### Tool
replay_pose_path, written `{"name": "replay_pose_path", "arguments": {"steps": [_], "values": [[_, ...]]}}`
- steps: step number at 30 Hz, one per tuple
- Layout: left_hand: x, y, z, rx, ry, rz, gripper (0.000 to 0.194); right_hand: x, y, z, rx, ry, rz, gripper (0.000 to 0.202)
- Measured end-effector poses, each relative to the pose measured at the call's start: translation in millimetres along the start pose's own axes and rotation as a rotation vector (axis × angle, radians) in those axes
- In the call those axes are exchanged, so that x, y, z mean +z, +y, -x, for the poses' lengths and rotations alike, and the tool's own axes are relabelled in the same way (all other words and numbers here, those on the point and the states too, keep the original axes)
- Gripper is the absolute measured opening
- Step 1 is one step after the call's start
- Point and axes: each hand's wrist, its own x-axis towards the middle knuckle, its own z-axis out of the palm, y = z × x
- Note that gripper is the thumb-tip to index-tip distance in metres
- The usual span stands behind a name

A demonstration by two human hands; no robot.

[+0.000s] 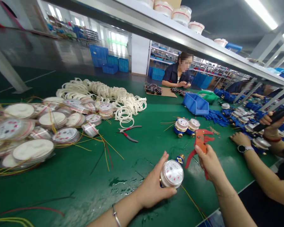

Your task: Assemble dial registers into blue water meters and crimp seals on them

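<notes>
On my feed, the left hand [151,187] clasps the meter [172,173] at five o'clock; the right hand [209,162] grips the stripper [200,140] at four. A wet table [94,189] could make the meter skid; careless swings could snag the wires [193,200].

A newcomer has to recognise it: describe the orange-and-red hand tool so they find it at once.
Start at the broad green tabletop and come to its near edge, right of the picture's middle. There the wearer's right hand grips the orange-and-red hand tool. Unlike the open pliers with red-and-grey handles lying on that tabletop, it is held and has a blocky orange body.
</notes>
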Motion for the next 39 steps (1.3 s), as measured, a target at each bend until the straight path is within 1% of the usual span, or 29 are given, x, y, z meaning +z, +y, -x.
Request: {"name": "replay_pose_path", "arguments": {"steps": [2,3,4,6,8,9,10,11,12,13,14,15,16,18,20,24,29,32,35,39], "values": [[-3.4,3,-4,0.028,-0.025,-0.051,0.100,-20,35,3,0.143,-0.049,0.059,0.068],[-5.0,5,-7,0.039,-0.033,-0.079,0.099,-29,51,5,0.158,-0.054,0.149,0.070],[-6.3,7,-10,0.044,-0.039,-0.109,0.099,-37,63,8,0.134,-0.042,0.251,0.071],[-8.4,11,-17,0.055,-0.058,-0.137,0.103,-48,77,13,0.028,0.013,0.456,0.070],[-9.9,15,-24,0.069,-0.116,-0.111,0.110,-51,76,16,-0.159,0.100,0.653,0.068],[-10.5,17,-27,0.079,-0.157,-0.093,0.112,-49,72,16,-0.285,0.093,0.731,0.067],[-11.0,18,-31,0.094,-0.196,-0.083,0.113,-45,65,15,-0.425,0.029,0.798,0.068],[-11.6,19,-34,0.112,-0.230,-0.089,0.113,-39,57,14,-0.576,-0.092,0.858,0.070],[-12.2,20,-36,0.129,-0.255,-0.114,0.114,-33,49,11,-0.718,-0.255,0.894,0.073],[-13.1,21,-39,0.145,-0.270,-0.149,0.115,-26,41,8,-0.830,-0.435,0.893,0.075],[-14.0,21,-41,0.158,-0.279,-0.183,0.116,-19,34,5,-0.913,-0.591,0.883,0.076],[-15.0,21,-42,0.168,-0.286,-0.212,0.117,-14,29,1,-0.968,-0.700,0.882,0.074],[-15.9,20,-43,0.175,-0.289,-0.234,0.118,-9,26,-2,-1.005,-0.760,0.893,0.069],[-17.1,18,-43,0.191,-0.283,-0.270,0.119,-2,23,-8,-1.040,-0.790,0.931,0.052],[-16.9,15,-41,0.223,-0.267,-0.317,0.120,2,25,-11,-1.052,-0.771,0.971,0.041],[-13.1,14,-38,0.285,-0.212,-0.438,0.119,3,29,-11,-1.086,-0.763,0.999,0.044],[-7.7,15,-35,0.257,-0.132,-0.547,0.114,4,26,-11,-1.101,-0.763,1.019,0.047],[-3.3,13,-31,0.229,-0.043,-0.551,0.107,3,23,-9,-1.099,-0.768,1.022,0.046],[3.0,13,-26,0.181,0.047,-0.566,0.100,2,23,-1,-1.059,-0.734,1.040,0.043],[12.4,17,-18,0.132,0.123,-0.619,0.095,-2,24,17,-0.948,-0.654,1.071,0.037]]}}
